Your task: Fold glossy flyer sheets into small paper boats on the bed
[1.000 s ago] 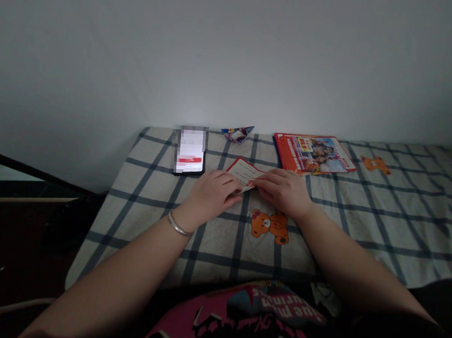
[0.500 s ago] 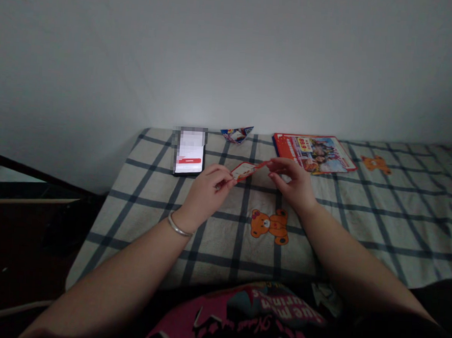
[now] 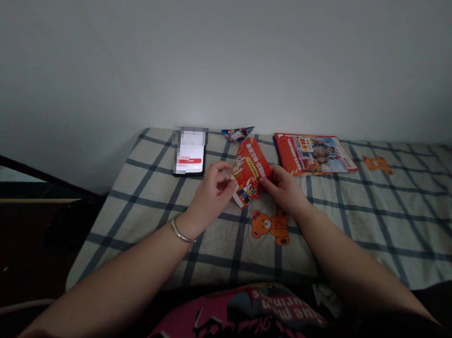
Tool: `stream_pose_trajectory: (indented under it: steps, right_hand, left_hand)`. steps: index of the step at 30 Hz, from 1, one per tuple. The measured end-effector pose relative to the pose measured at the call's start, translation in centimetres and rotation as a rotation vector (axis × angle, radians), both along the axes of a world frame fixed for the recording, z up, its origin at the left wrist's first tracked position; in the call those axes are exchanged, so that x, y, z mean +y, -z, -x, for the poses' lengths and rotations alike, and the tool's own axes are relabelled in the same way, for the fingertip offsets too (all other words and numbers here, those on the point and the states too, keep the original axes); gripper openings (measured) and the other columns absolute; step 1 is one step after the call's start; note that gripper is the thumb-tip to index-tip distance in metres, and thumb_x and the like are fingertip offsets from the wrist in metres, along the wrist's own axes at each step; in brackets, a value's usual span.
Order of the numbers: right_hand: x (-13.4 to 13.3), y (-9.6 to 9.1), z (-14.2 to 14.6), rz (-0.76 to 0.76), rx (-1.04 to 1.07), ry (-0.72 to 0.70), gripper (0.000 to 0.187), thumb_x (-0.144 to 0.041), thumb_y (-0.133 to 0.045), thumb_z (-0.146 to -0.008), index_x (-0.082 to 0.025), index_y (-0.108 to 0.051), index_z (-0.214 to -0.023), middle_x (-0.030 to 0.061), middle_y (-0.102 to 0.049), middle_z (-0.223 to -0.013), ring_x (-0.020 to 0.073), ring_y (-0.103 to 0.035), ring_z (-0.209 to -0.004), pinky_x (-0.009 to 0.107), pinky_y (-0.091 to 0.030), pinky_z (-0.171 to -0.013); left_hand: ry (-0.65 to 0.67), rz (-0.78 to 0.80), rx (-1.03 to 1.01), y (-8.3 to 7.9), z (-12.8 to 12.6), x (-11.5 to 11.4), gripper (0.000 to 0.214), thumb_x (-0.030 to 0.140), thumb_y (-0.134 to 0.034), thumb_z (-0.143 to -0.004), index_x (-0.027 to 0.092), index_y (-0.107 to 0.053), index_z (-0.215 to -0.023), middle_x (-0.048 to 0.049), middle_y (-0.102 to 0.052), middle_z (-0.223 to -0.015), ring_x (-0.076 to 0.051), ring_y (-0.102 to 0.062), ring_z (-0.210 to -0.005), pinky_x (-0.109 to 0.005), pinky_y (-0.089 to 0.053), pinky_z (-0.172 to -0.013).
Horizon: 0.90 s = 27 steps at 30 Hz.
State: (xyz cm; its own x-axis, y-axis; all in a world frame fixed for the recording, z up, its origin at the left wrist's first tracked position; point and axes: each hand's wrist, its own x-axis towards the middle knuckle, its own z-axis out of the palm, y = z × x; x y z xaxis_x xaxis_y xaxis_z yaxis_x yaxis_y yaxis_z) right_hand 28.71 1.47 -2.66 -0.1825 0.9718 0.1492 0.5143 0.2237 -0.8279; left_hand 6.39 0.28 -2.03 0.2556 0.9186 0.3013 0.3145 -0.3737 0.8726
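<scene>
A red printed leaflet (image 3: 252, 166) with pale lettering and small cartoon figures is held up above the checked cloth. Its lower left edge curls to show a white underside. My left hand (image 3: 214, 187) has its thumb and curled fingers closed at that edge. On the opposite side, my right hand (image 3: 285, 189) pinches the leaflet between thumb and fingers, its fingertips partly behind the paper. Just beyond the leaflet lies a small folded blue patterned paper piece (image 3: 236, 134), touching or overlapped by its top edge in view.
A phone (image 3: 190, 154) with a lit, partly blurred screen lies left of the leaflet. A stack of red leaflets (image 3: 314, 155) sits at the back right. The checked cloth (image 3: 148, 184) carries orange bear prints and meets a pale wall (image 3: 233, 57) behind.
The leaflet has turned from nearly edge-on to showing its red printed face, and it looks larger. My right hand has shifted slightly down and left, now gripping its right side.
</scene>
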Motion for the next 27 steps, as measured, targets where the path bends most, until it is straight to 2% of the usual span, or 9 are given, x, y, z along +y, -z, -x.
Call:
stream_pose_trajectory:
  steps: [4,7,14,20,23,27]
  right_hand:
    - [0.4,0.5,-0.2,0.036,0.089,0.042,0.033,-0.037,-0.058,-0.089,-0.024,-0.053,-0.119,0.0012,-0.070,-0.088,0.0171,-0.065,-0.075,0.031,-0.053,-0.067]
    - [0.6,0.3,-0.2,-0.013,0.060,0.090,0.042,-0.033,-0.060,-0.087,-0.023,-0.051,-0.126,-0.0004,-0.067,-0.079,0.0164,-0.063,-0.069,0.030,-0.052,-0.063]
    - [0.8,0.2,-0.3,-0.088,0.010,0.130,0.023,-0.029,-0.066,-0.081,-0.023,-0.064,-0.104,0.0036,-0.069,-0.095,0.0160,-0.060,-0.069,0.033,-0.053,-0.065]
    - [0.8,0.1,-0.5,-0.273,-0.088,0.019,0.012,-0.018,-0.062,-0.083,-0.024,-0.069,-0.091,0.0065,-0.068,-0.106,0.0223,-0.063,-0.103,0.042,-0.052,-0.092]
    - [0.8,0.2,-0.7,-0.285,-0.117,0.009,0.014,-0.017,-0.062,-0.083,-0.023,-0.070,-0.092,0.0072,-0.068,-0.107,0.0221,-0.063,-0.103,0.044,-0.051,-0.095]
    - [0.8,0.5,-1.0,-0.276,-0.152,-0.006,0.016,-0.017,-0.064,-0.083,-0.023,-0.071,-0.095,0.0082,-0.066,-0.111,0.0226,-0.063,-0.105,0.045,-0.051,-0.097]
  left_hand:
    - [0.000,-0.112,0.177,0.1,0.5,0.7,0.018,0.022,-0.045,-0.099,0.020,-0.056,-0.112,-0.0047,-0.071,-0.105,-0.017,-0.069,-0.096,-0.032,-0.057,-0.081]
    - [0.000,-0.097,0.217,0.2,0.8,1.0,0.020,0.020,-0.049,-0.097,0.019,-0.062,-0.111,-0.0044,-0.072,-0.109,-0.016,-0.069,-0.093,-0.032,-0.056,-0.081]
    - [-0.011,-0.178,0.468,0.1,1.2,1.6,0.019,0.018,-0.065,-0.087,0.023,-0.071,-0.105,-0.0015,-0.075,-0.094,-0.019,-0.066,-0.085,-0.036,-0.053,-0.081]
    - [0.039,-0.340,0.630,0.1,1.6,1.9,0.012,0.019,-0.065,-0.088,0.022,-0.073,-0.098,-0.0036,-0.071,-0.094,-0.021,-0.062,-0.088,-0.040,-0.051,-0.083]
    - [0.077,-0.415,0.662,0.3,1.8,2.0,0.013,0.018,-0.065,-0.088,0.023,-0.073,-0.097,-0.0044,-0.068,-0.100,-0.021,-0.061,-0.093,-0.040,-0.051,-0.086]
    - [0.147,-0.469,0.683,0.3,1.8,2.1,0.017,0.013,-0.064,-0.087,0.021,-0.072,-0.100,-0.0042,-0.068,-0.117,-0.023,-0.058,-0.109,-0.044,-0.049,-0.098]
